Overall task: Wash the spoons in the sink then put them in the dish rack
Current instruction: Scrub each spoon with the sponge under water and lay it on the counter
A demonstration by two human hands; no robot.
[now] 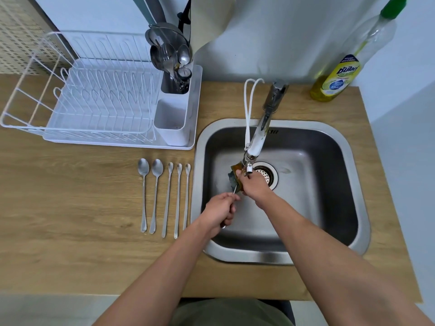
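Observation:
Over the steel sink (348,161), my left hand (219,211) grips the handle of a long spoon (234,189). My right hand (255,184) holds a green and yellow sponge (234,176) folded around the spoon's bowl, which is hidden. Both hands are just below the faucet spout (256,143). Several more long spoons (164,196) lie side by side on the wooden counter left of the sink. The white dish rack (94,102) stands at the back left, with its cutlery holder (174,118) on the right side.
The holder's rear compartment is full of metal utensils (169,57); its front compartment looks bare. A bottle of yellow dish soap (339,76) stands at the back right of the counter. A white cord (248,109) hangs beside the faucet. The drain strainer (267,174) sits mid-sink.

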